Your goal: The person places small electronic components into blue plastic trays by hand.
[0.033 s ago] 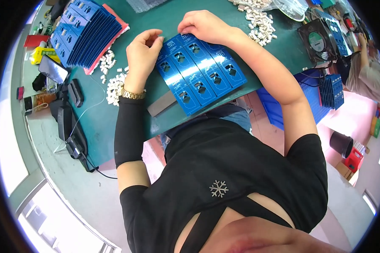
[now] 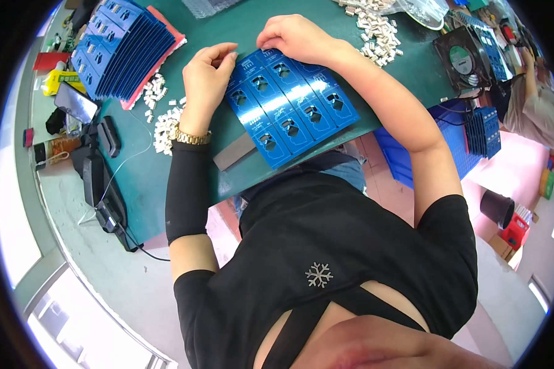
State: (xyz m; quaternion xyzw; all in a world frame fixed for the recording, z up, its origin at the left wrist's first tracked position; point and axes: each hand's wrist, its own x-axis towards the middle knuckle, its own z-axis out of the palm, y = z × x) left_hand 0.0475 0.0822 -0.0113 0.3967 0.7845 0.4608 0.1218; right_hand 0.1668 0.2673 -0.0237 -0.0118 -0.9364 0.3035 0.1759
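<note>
A blue circuit board panel (image 2: 295, 132), with several repeated sections and dark cutouts, lies tilted near the front edge of the table, its near corner over a flat grey bar (image 2: 235, 152). My left hand (image 2: 207, 74) is at the panel's far left corner, thumb and forefinger curled close together. Anything pinched there is too small to make out. My right hand (image 2: 295, 38) reaches over the far edge, fingers bent down and closed by the panel's top row; its fingertips hide whatever they grip. Small white connectors (image 2: 166, 130) lie loose beside my left wrist.
Stacked blue panels (image 2: 120, 46) rest on pink foam at the far left. More white connectors (image 2: 378, 37) spill from a plastic bag at far right. A black fan (image 2: 463, 60) stands at the right edge; a blue crate (image 2: 406, 150) sits below. A phone (image 2: 77, 102) and cables line the left.
</note>
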